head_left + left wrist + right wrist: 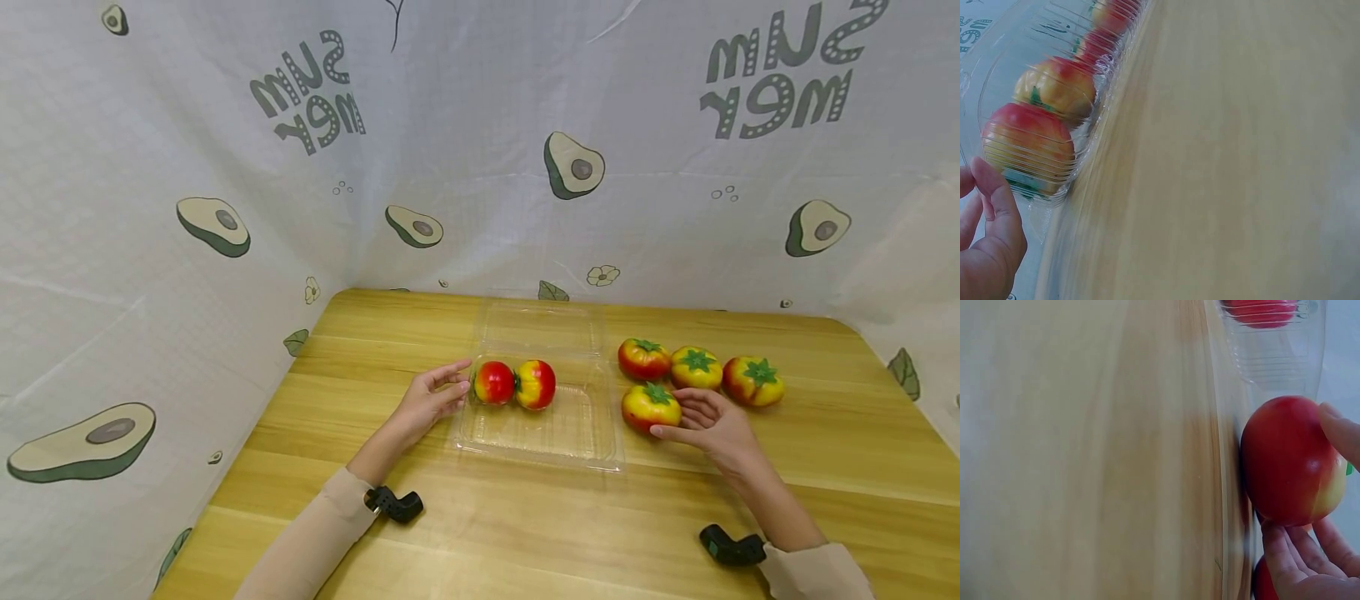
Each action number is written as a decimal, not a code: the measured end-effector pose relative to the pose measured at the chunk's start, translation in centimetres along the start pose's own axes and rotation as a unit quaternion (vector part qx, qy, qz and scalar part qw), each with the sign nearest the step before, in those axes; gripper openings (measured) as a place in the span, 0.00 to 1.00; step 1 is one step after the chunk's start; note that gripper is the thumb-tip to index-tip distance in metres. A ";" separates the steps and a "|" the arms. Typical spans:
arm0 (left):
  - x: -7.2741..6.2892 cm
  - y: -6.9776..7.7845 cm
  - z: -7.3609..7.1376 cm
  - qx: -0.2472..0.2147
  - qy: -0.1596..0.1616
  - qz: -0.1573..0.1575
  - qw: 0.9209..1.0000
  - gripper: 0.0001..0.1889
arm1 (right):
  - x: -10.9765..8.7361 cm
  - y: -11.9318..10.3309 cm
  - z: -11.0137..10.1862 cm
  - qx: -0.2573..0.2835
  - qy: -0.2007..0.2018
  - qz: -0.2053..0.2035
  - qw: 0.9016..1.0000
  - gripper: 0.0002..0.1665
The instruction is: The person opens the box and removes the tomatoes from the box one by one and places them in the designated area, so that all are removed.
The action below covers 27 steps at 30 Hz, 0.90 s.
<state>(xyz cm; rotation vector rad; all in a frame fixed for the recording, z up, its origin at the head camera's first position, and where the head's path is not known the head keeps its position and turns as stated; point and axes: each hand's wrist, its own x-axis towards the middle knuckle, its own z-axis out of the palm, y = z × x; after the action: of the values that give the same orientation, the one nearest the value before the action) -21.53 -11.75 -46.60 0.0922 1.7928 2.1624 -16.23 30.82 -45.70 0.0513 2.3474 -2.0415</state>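
Two red-and-yellow tomato-like fruits are sitting side by side in the left part of a clear clamshell container, which is lying open at the frame's centre. Through the head camera I'm watching the right hand, right of centre, pinching a fourth-row-mate, a loose fruit, between thumb and fingers, just beside the container. Three more fruits are resting behind it, farther up the frame. At the container's left edge, the left hand is holding thumb and forefinger apart; I'm not able to tell whether they're touching the rim.
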 end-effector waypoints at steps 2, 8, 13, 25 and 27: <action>0.0 0.0 0.0 0.000 0.000 0.000 1.000 0.25 | 0.0 0.0 0.0 0.008 -0.001 0.002 1.000 0.31; 0.2 -0.1 -0.1 0.000 -0.001 0.000 1.000 0.25 | -0.2 -0.2 -0.2 0.022 -0.003 -0.011 1.000 0.30; 0.2 -0.1 -0.1 0.003 0.001 0.001 1.000 0.25 | -0.4 -0.4 -0.4 0.067 -0.010 -0.032 0.997 0.28; 0.2 -0.3 -0.1 -0.002 0.005 0.006 1.000 0.25 | -0.5 -2.2 -0.6 0.053 -0.013 -0.047 0.997 0.28; 0.2 -0.2 -0.1 -0.001 0.004 0.006 1.000 0.25 | -0.6 -2.4 -0.6 0.037 -0.008 -0.045 0.998 0.29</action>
<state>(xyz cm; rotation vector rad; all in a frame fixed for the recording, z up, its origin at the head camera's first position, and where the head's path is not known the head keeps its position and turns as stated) -21.66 -11.72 -46.86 0.0942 1.8002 2.1754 -15.73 31.03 -43.17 -0.0706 2.3060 -2.1605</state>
